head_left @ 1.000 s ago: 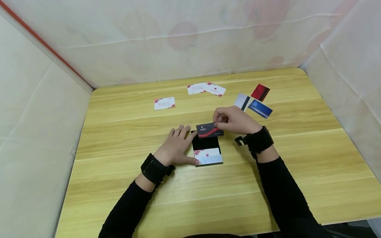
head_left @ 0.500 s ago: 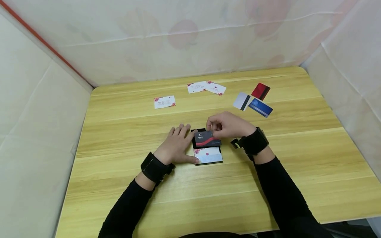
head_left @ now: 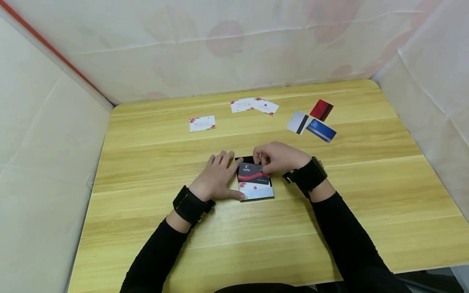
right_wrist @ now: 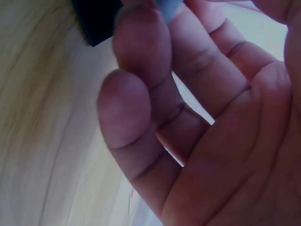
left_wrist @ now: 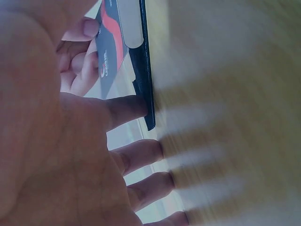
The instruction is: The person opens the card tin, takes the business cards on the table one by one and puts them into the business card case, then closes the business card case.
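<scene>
Dark-grey rectangular card with a red wave [head_left: 253, 176] is pinched by the right hand [head_left: 280, 158] over an open black case [head_left: 247, 159], steadied by the outspread left hand [head_left: 216, 177]. Insertion seems in hand (a white floral card [head_left: 256, 190] shows below); a level slide is probably called for.
</scene>
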Demonstrator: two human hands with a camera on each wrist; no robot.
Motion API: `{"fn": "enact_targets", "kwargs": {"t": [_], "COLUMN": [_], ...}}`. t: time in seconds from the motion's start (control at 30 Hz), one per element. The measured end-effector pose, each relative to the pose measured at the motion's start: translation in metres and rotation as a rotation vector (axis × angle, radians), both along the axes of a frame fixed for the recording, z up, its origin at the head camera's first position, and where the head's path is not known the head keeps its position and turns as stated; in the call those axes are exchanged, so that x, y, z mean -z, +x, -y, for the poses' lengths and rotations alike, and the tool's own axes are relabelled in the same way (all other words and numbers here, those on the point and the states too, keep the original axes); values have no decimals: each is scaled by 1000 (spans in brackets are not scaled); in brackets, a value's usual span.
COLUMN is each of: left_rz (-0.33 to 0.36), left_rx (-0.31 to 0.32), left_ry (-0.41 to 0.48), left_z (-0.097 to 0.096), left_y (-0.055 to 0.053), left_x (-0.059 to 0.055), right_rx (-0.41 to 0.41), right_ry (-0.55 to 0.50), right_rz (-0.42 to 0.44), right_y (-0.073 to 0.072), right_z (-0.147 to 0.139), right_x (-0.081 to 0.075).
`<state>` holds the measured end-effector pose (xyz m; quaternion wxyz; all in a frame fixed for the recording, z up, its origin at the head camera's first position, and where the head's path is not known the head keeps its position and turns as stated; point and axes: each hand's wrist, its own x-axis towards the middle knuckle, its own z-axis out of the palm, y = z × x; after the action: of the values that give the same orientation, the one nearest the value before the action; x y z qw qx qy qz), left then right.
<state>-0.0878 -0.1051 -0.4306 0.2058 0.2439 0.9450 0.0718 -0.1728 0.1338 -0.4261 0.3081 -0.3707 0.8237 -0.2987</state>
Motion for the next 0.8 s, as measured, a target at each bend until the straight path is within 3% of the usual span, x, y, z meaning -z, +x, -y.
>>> {"fn": "enact_targets", "kwargs": {"t": [0.37, 0.8], "left_rz": [-2, -4], "left_rx": [3, 12], "left_ry": [13, 20], "left_z": [1, 2], "left_y": [-1, 0], "left_x": [1, 0], "right_rx": [13, -66], "right_ry": [60, 141], "right_rz": [-13, -16], "right_y": [2, 14], "right_z": [5, 20], "right_x": [-2, -1]}}
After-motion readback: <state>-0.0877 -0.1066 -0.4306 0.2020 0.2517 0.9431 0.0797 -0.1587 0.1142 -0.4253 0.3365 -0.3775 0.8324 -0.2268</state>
